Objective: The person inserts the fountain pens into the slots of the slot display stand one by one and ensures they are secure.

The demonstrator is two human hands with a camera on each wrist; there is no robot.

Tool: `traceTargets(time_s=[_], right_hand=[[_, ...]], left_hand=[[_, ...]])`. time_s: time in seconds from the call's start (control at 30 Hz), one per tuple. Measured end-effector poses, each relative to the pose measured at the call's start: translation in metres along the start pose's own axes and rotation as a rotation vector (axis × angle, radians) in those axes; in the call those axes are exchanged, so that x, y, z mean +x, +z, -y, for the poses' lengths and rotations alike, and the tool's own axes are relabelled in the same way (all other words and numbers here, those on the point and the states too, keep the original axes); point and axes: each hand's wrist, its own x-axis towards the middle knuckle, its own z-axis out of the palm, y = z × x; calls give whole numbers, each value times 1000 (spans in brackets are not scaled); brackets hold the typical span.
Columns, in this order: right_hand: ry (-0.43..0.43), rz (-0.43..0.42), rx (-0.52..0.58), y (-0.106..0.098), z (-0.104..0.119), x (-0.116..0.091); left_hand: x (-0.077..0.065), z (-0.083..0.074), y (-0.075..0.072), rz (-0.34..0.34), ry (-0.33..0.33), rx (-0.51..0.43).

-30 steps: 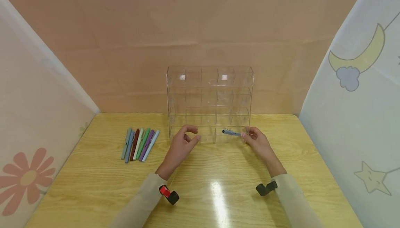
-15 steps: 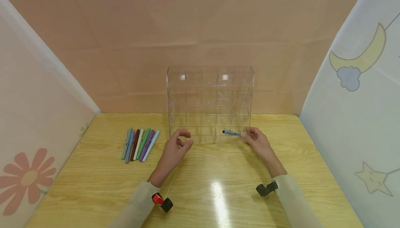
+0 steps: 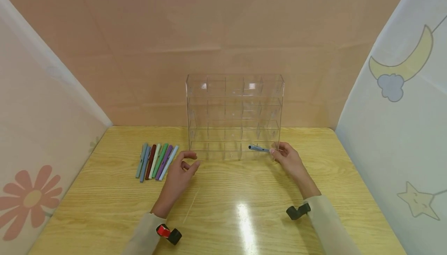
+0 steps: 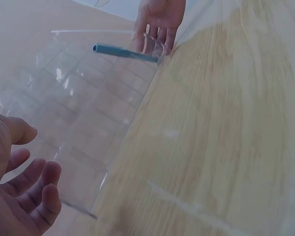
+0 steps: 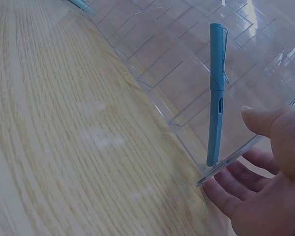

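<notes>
A clear acrylic rack (image 3: 225, 129) with several rows of compartments stands upright on the table. My right hand (image 3: 289, 161) grips its right side panel near the bottom, the thumb in front and the fingers outside. A blue-grey pen (image 5: 216, 93) with a clip leans in the rack's lower right corner; in the right wrist view the thumb is apart from it. My left hand (image 3: 181, 173) hovers left of the rack's lower front, its fingers loosely bent around nothing. Just left of it lie several capped pens (image 3: 151, 162) side by side, in blue, dark red, cream, green and purple.
The wooden table (image 3: 223, 200) runs back to a plain orange-beige backdrop (image 3: 223, 26) close behind the rack. Patterned white cloths stand on both sides, a flower on the left one (image 3: 31, 198) and a moon on the right one (image 3: 391, 146).
My left hand has moved left and toward me, away from the rack's front to beside the row of pens. The right hand, the rack and the leaning pen have stayed in place.
</notes>
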Motion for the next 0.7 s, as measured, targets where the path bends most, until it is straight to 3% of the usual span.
traceTargets(time_s=[0.7], right_hand=[[23, -4, 26, 1, 4, 0]], left_hand=[[-5, 27, -60, -117, -75, 69]])
